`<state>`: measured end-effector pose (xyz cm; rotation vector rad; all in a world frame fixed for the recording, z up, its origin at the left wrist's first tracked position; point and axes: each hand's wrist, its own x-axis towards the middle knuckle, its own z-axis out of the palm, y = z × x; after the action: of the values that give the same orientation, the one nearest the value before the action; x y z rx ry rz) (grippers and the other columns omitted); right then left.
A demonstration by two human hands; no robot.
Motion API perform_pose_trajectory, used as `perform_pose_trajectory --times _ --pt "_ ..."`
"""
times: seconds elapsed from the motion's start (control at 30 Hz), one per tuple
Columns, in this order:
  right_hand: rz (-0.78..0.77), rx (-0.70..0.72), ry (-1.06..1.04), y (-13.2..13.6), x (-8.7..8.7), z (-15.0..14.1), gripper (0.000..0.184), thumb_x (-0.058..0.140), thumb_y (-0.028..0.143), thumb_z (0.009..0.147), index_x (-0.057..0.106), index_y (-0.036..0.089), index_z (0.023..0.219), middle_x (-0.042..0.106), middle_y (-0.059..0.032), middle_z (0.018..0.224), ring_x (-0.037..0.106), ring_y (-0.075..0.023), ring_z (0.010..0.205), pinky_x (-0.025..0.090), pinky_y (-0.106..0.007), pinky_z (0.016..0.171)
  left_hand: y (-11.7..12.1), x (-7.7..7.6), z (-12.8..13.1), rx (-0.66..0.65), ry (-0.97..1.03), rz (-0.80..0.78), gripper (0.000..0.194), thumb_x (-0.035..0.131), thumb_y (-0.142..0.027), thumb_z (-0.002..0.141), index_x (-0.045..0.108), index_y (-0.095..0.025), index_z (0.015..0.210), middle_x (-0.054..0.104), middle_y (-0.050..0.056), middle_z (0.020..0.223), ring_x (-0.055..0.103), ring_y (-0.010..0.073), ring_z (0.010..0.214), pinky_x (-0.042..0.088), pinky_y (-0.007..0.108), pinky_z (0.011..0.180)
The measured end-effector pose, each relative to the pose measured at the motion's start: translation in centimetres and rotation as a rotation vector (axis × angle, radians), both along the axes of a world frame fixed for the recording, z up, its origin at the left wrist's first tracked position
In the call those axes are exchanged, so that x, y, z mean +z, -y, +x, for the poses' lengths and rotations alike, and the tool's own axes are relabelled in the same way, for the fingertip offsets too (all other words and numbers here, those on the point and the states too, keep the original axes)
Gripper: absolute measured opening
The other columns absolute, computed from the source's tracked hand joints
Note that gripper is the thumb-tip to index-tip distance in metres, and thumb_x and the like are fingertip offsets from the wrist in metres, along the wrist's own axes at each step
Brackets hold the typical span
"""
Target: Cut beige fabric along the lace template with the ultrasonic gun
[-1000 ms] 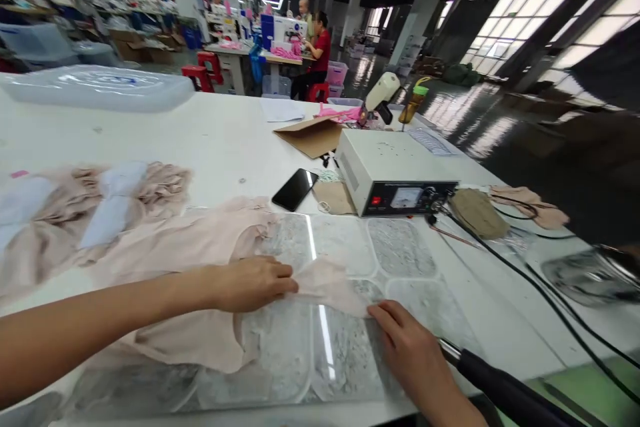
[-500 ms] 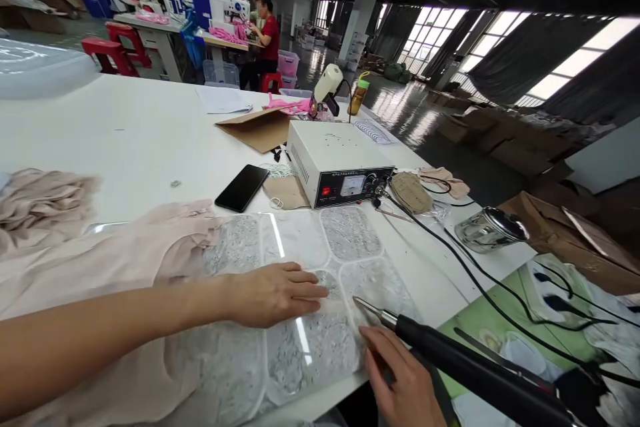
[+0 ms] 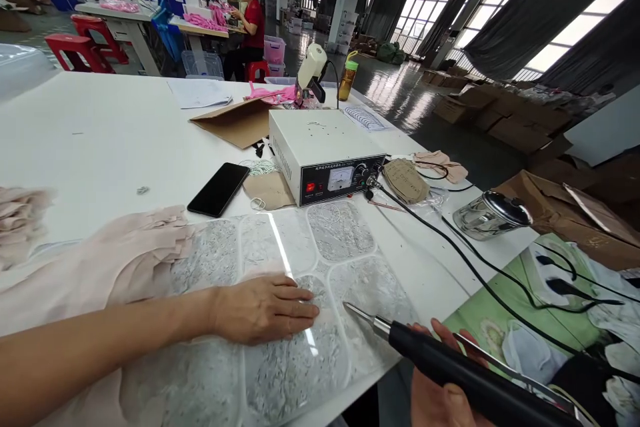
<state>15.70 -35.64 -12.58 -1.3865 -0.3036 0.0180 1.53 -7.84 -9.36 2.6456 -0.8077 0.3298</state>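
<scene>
My left hand (image 3: 267, 310) lies flat, fingers stretched, on a marbled, clear-surfaced mat (image 3: 210, 373). Pale, sheer fabric shows faintly around its fingers. To its left spreads a heap of beige-pink fabric (image 3: 95, 267), partly hidden beneath my forearm. At the lower right, my right hand (image 3: 445, 380) is around a black-handled, pen-like tool (image 3: 450, 363), with the thumb against the handle. The tool's pointed metal tip (image 3: 357, 310) is over the mat, to the right of my left hand; whether it touches, I cannot tell. A thin metal strip (image 3: 505, 367) runs beside the handle.
A white control box (image 3: 327, 140) with a meter stands behind the mat; a black cable (image 3: 450, 257) runs rightward from it. Nearby are a phone (image 3: 219, 189), cardboard pieces (image 3: 406, 180) and a lidded glass jar (image 3: 493, 215). A person in red (image 3: 254, 20) sits at a sewing machine beyond.
My left hand has let go of the sheer fabric and flattened over it. My right hand has left the fabric and taken the black tool, whose tip now points over the mat. The view swung right.
</scene>
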Motion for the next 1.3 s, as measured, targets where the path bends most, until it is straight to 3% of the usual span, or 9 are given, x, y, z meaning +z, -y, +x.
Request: perform_pose_trajectory --times 0.17,0.23,0.4,0.77,1.3 --pt "0.264 -0.053 -0.100 -3.3 1.7 -0.1 0.033 0.065 0.038 0.077 0.061 0.025 0.107 0.060 -0.0015 0.103 0.061 -0.0194 0.086 0.051 -0.046 0.084 0.1 0.2 0.1 -0.007 0.050 0.003 0.033 0.035 -0.019 0.104 0.062 -0.011 0.120 0.064 0.008 0.127 0.055 0.0229 0.124 0.038 0.036 0.106" --pt "0.323 -0.052 -0.143 -4.1 2.4 -0.1 0.026 0.065 0.037 0.075 0.062 0.024 0.097 0.058 0.0002 0.094 0.057 -0.0158 0.075 0.052 -0.042 0.077 0.1 0.1 0.1 0.000 0.058 -0.002 0.032 0.035 -0.019 0.103 0.062 -0.012 0.120 0.065 0.009 0.126 0.054 0.0224 0.124 0.039 0.036 0.106" --pt "0.393 -0.038 -0.168 -4.4 3.7 0.4 0.021 0.061 0.033 0.074 0.061 0.024 0.093 0.056 0.0017 0.090 0.052 -0.0124 0.066 0.050 -0.035 0.066 0.1 0.0 0.1 0.011 0.067 0.002 0.032 0.036 -0.018 0.103 0.064 -0.013 0.117 0.066 0.011 0.124 0.055 0.0217 0.123 0.041 0.035 0.105" --pt "0.284 0.122 -0.109 -4.4 5.1 -0.4 0.014 0.055 0.036 0.080 0.057 0.025 0.089 0.046 0.0023 0.080 0.048 -0.0125 0.059 0.045 -0.032 0.054 0.2 -0.3 -0.1 0.015 0.042 -0.014 0.031 0.037 -0.019 0.103 0.064 -0.012 0.117 0.064 0.010 0.127 0.054 0.0230 0.125 0.041 0.036 0.106" --pt "0.252 0.152 -0.007 -5.5 5.0 -0.5 0.012 0.052 0.033 0.081 0.055 0.023 0.087 0.045 0.0027 0.076 0.047 -0.0121 0.057 0.043 -0.030 0.052 0.2 -0.5 -0.2 0.033 0.033 -0.007 0.031 0.037 -0.021 0.104 0.064 -0.013 0.117 0.063 0.008 0.128 0.054 0.0225 0.125 0.037 0.034 0.106"
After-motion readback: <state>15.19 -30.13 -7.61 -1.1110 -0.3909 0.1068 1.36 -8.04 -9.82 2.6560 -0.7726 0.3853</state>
